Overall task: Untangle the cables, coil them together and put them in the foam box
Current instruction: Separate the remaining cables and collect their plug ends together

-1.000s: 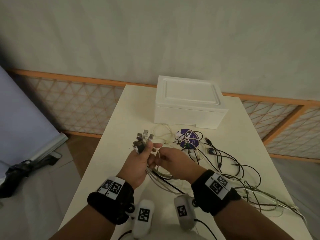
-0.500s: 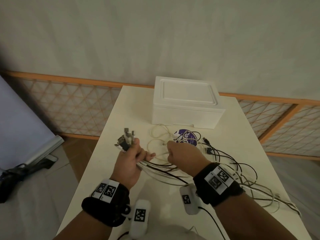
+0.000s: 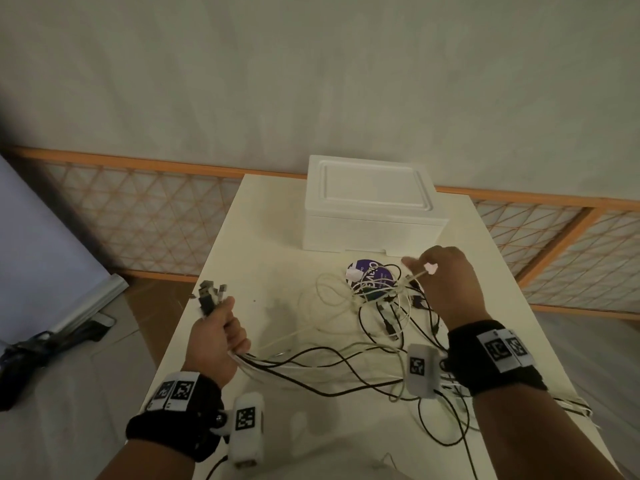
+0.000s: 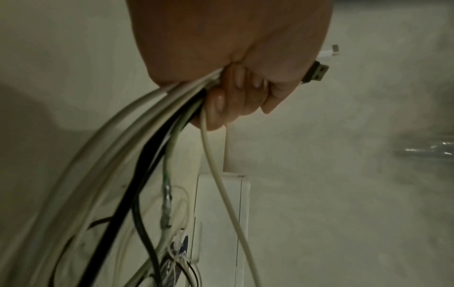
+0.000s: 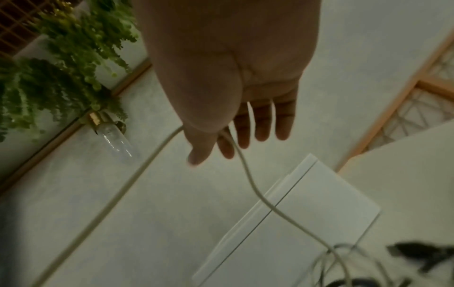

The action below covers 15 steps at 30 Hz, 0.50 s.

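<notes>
My left hand (image 3: 228, 323) grips a bundle of white and black cables (image 4: 157, 120) in a fist at the table's left side. Their USB plugs (image 3: 209, 294) stick out above the fist. My right hand (image 3: 422, 268) is raised in front of the closed white foam box (image 3: 370, 209). Thumb and index finger pinch one white cable (image 5: 248, 174), while the other fingers are straight. The remaining cables lie tangled (image 3: 388, 306) on the table between my hands, and trail to the front right.
A round purple-labelled object (image 3: 375, 277) lies under the tangle, just before the box. The white table (image 3: 263, 237) ends close to my left hand. An orange-framed lattice panel (image 3: 145, 209) runs behind it. A plant (image 5: 61, 58) shows in the right wrist view.
My hands have moved apart. The left went left with the bundle. The right went right and towards the box, drawing a white cable out of the tangle.
</notes>
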Each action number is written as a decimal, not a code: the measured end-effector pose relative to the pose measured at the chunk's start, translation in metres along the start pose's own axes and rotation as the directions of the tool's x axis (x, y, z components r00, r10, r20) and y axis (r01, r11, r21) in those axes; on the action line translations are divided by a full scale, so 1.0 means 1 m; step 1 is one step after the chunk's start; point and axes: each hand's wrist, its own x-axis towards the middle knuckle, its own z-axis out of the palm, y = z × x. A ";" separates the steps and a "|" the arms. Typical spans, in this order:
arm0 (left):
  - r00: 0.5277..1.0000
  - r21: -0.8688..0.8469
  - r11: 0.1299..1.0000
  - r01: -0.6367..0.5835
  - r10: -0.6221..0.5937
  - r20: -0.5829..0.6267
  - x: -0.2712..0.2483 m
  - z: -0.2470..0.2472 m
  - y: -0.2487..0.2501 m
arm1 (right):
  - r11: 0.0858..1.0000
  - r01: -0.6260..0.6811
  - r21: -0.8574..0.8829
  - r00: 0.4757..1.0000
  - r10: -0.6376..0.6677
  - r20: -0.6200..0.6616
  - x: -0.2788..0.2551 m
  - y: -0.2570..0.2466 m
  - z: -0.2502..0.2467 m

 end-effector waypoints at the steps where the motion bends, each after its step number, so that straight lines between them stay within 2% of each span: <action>1: 1.000 0.001 1.000 0.012 -0.012 -0.024 0.002 -0.006 0.000 | 0.993 -0.075 -0.091 0.994 0.082 0.070 -0.001 0.002 -0.005; 3: 0.998 0.018 0.999 0.028 -0.026 -0.064 0.006 -0.014 -0.002 | 0.972 -0.158 -0.175 0.961 0.192 0.199 -0.003 0.007 -0.005; 4: 0.997 0.041 0.999 0.028 -0.025 -0.079 0.008 -0.016 -0.005 | 0.977 -0.161 -0.139 0.957 0.189 0.220 -0.004 0.008 -0.004; 6: 0.996 0.119 0.993 0.018 -0.007 -0.091 0.009 -0.017 -0.010 | 0.984 -0.153 0.086 0.959 0.127 0.255 -0.007 0.008 0.002; 7: 0.997 0.169 0.985 0.014 -0.001 -0.078 0.009 -0.015 -0.012 | 0.954 -0.176 0.243 0.953 0.103 0.285 -0.010 0.004 0.005; 9: 1.000 0.279 0.960 -0.006 0.005 0.007 0.006 -0.006 -0.014 | 0.851 -0.238 0.468 0.929 0.059 0.365 -0.015 -0.007 0.012; 10: 0.997 0.338 0.940 -0.039 0.012 0.081 0.003 0.002 -0.014 | 0.828 -0.222 0.515 0.914 -0.007 0.405 -0.018 -0.015 0.015; 13: 0.952 0.529 0.823 -0.207 0.045 0.303 -0.011 0.040 -0.013 | 0.917 0.028 0.399 0.847 -0.234 0.477 -0.025 -0.036 0.016; 15: 0.911 0.569 0.768 -0.295 0.045 0.411 -0.017 0.072 -0.017 | 0.906 0.190 0.378 0.824 -0.357 0.441 -0.029 -0.049 0.016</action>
